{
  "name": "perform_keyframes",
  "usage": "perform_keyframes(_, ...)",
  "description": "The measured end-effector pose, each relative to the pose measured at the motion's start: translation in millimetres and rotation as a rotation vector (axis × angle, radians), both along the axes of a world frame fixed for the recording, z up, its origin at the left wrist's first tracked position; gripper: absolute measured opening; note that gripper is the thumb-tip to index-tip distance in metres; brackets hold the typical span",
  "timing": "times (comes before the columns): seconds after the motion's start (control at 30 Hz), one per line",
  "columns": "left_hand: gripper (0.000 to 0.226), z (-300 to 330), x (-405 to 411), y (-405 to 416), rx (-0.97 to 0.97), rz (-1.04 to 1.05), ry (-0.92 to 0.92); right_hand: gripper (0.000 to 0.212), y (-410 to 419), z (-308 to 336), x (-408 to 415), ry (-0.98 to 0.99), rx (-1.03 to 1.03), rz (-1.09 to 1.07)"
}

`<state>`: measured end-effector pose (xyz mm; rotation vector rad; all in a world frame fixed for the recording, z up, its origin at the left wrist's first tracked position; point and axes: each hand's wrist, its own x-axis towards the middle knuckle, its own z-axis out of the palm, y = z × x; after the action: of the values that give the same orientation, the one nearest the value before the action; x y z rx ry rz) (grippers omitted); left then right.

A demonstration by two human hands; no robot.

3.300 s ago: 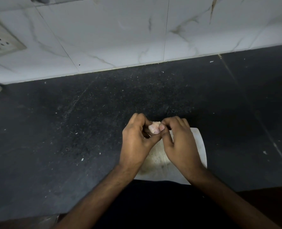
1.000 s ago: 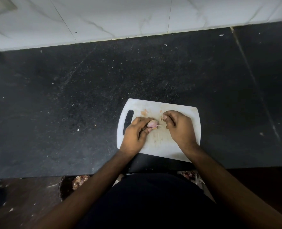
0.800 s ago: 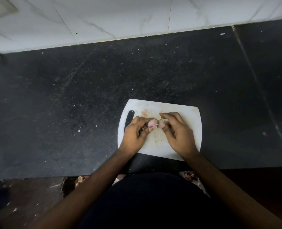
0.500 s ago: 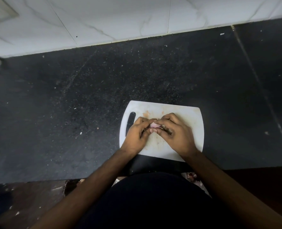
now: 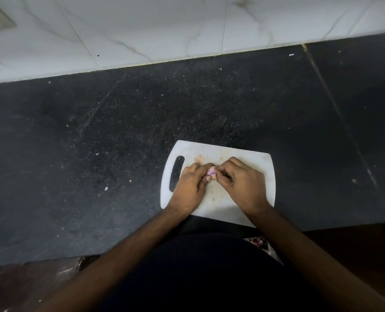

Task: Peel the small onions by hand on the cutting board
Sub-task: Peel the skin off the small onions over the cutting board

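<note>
One small onion (image 5: 211, 171), pale pinkish-purple and mostly hidden, sits pinched between the fingertips of the left hand (image 5: 190, 186) and right hand (image 5: 243, 184), over one white cutting board (image 5: 230, 154).

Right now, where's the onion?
In the head view the onion is pinched between the fingertips of the left hand and right hand, over the far middle of the cutting board.
</note>
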<state>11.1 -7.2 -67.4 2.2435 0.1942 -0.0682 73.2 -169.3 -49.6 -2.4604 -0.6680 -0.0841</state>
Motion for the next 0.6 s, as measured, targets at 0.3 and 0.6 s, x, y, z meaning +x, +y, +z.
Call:
perform_keyframes(0.3, 0.036, 5.0, -0.4, 2.0, -0.012, -0.014, 0.004, 0.014, -1.1, -15.3, 12.0, 0.164, 0.187, -0.137)
perform_keyframes(0.6, 0.025, 6.8, 0.4, 5.3, -0.093, -0.010, -0.026, 0.017, -16.1, -12.0, -15.2, 0.111, 0.261, 0.052)
